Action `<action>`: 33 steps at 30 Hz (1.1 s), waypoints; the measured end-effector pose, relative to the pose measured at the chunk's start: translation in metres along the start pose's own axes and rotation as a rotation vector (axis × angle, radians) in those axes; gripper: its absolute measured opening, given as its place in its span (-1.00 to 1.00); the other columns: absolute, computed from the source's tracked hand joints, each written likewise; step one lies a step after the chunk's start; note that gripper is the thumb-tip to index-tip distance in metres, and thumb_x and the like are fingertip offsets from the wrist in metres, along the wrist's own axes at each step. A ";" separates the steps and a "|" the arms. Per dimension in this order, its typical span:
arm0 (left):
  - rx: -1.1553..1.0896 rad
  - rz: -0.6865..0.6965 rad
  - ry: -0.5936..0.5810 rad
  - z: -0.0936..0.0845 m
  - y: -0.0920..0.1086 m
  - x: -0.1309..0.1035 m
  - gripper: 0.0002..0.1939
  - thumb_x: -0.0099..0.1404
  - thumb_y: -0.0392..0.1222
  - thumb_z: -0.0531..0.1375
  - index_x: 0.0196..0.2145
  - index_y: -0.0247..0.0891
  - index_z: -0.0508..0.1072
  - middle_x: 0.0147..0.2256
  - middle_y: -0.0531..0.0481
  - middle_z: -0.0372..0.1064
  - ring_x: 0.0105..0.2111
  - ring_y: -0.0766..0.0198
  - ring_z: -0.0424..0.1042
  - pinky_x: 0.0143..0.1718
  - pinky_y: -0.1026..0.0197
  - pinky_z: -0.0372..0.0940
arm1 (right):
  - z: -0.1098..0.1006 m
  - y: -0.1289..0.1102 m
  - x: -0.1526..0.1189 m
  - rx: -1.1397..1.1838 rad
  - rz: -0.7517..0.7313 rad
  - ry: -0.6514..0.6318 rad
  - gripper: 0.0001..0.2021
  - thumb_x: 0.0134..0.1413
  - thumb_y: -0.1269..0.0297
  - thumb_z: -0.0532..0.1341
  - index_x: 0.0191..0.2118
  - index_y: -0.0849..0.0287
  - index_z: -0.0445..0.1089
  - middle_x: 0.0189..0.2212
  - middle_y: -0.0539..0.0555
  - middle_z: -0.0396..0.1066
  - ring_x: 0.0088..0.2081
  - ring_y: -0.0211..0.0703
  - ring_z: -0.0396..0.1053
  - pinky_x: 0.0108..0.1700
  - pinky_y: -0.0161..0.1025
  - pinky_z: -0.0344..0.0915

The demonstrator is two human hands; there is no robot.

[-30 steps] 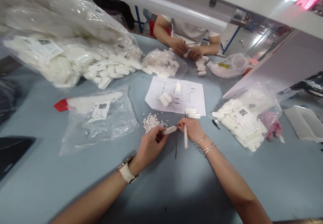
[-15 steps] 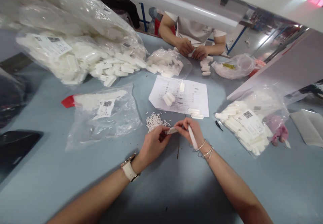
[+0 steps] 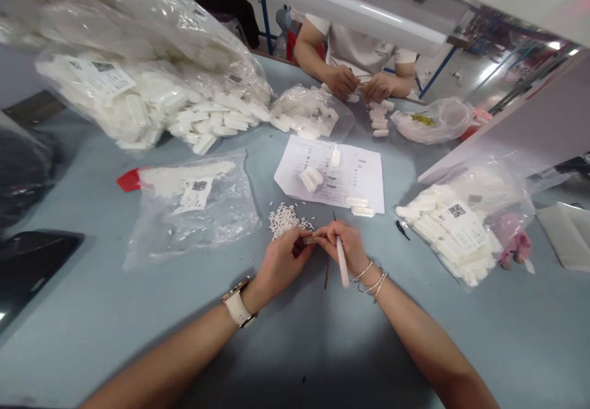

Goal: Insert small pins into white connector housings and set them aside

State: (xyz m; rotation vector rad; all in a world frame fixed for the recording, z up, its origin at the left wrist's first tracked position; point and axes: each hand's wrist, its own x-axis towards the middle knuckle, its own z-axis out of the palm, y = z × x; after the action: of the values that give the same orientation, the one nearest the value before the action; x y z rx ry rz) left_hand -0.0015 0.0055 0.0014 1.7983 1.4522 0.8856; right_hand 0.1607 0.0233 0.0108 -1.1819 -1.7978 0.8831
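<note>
My left hand (image 3: 286, 255) is closed on a small white plastic housing (image 3: 308, 241), gripping it between thumb and fingers. My right hand (image 3: 343, 246) has its thumb and index fingertips on the other end of that housing, largely covering it. Tucked in the same hand is a white pen-like tool (image 3: 342, 263), its dark thin tip pointing away from me and its thick end toward my wrist. Just beyond my left fingers lies a pile of tiny white pins (image 3: 283, 218). A thin brown stick (image 3: 327, 274) rests on the table below my hands.
A printed sheet (image 3: 295, 157) carries several white housings (image 3: 311, 179). Left of it lies a clear labelled bag (image 3: 230, 212); a large bag of white parts (image 3: 138, 108) stands behind. Another filled bag (image 3: 456, 231) is at right. Across the table, a co-worker's hands (image 3: 343, 82) handle similar pieces.
My right hand has moved left onto the housing, covering more of it. The pen-like tool has swung more upright in that hand. The co-worker's hands have moved slightly apart.
</note>
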 end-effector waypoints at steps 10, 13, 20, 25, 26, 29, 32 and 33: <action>-0.009 -0.015 0.008 0.000 0.001 0.001 -0.89 0.18 -0.18 0.12 -0.33 -0.23 0.39 -0.49 0.05 0.41 -0.55 0.33 0.34 -0.50 0.29 0.25 | -0.003 -0.002 0.000 -0.156 -0.239 0.090 -0.66 0.08 0.37 0.17 -0.61 0.07 0.04 -0.47 0.02 0.53 -0.44 -0.22 0.39 -0.36 -0.25 0.36; 0.004 -0.025 0.004 0.000 0.001 0.001 -0.90 0.17 -0.19 0.13 -0.34 -0.23 0.39 -0.49 0.05 0.41 -0.55 0.33 0.35 -0.49 0.28 0.25 | -0.005 -0.002 -0.001 -0.192 -0.345 0.095 -0.71 0.05 0.45 0.17 -0.59 0.08 0.10 -0.47 0.00 0.52 -0.43 -0.24 0.39 -0.37 -0.29 0.36; 0.030 -0.054 -0.025 -0.003 0.003 0.002 -0.90 0.14 -0.24 0.13 -0.34 -0.22 0.39 -0.49 0.07 0.43 -0.53 0.32 0.37 -0.47 0.27 0.26 | -0.005 0.004 -0.003 -0.412 -0.497 -0.044 -0.87 0.08 0.50 0.12 -0.40 0.12 0.32 -0.47 0.01 0.50 -0.41 -0.23 0.40 -0.30 -0.27 0.39; 0.042 -0.010 -0.011 -0.001 0.001 0.001 -0.90 0.13 -0.28 0.13 -0.34 -0.22 0.39 -0.47 0.06 0.44 -0.49 0.30 0.40 -0.45 0.28 0.26 | -0.006 0.001 -0.004 -0.408 -0.440 -0.121 -0.78 0.05 0.49 0.12 -0.55 0.11 0.17 -0.49 0.03 0.50 -0.44 -0.23 0.39 -0.35 -0.28 0.36; 0.049 0.003 -0.007 -0.001 0.001 0.000 -0.90 0.13 -0.28 0.13 -0.34 -0.22 0.39 -0.47 0.06 0.43 -0.49 0.30 0.39 -0.45 0.28 0.26 | -0.006 0.000 -0.003 -0.351 -0.408 -0.099 -0.77 0.04 0.47 0.13 -0.56 0.10 0.14 -0.50 0.01 0.49 -0.45 -0.24 0.39 -0.36 -0.29 0.35; 0.073 0.059 0.004 0.001 0.001 -0.001 -0.93 0.15 -0.26 0.12 -0.36 -0.23 0.37 -0.50 0.06 0.39 -0.53 0.33 0.35 -0.48 0.29 0.23 | -0.005 0.000 0.001 -0.210 -0.256 0.067 -0.74 0.05 0.43 0.14 -0.58 0.09 0.10 -0.47 0.01 0.50 -0.44 -0.24 0.41 -0.34 -0.28 0.36; 0.117 0.154 -0.002 0.001 0.003 -0.003 -0.94 0.16 -0.28 0.08 -0.39 -0.23 0.35 -0.51 0.06 0.36 -0.56 0.35 0.30 -0.50 0.30 0.20 | -0.005 0.005 0.008 -0.228 -0.194 0.093 -0.84 0.06 0.49 0.06 -0.46 0.10 0.26 -0.46 0.02 0.46 -0.26 -0.15 0.42 -0.18 -0.20 0.37; 0.134 0.182 -0.008 0.001 0.004 -0.003 -0.94 0.16 -0.29 0.07 -0.40 -0.23 0.34 -0.51 0.06 0.36 -0.56 0.35 0.29 -0.50 0.30 0.19 | -0.005 0.008 0.010 -0.245 -0.214 0.035 -0.82 0.04 0.52 0.04 -0.36 0.11 0.31 -0.50 0.01 0.42 -0.20 -0.12 0.40 -0.11 -0.16 0.36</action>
State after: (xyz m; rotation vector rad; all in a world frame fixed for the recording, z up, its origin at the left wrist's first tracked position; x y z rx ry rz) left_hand 0.0011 0.0020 0.0034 2.0571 1.3879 0.8865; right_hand 0.1659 0.0361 0.0089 -1.1193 -2.0012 0.5279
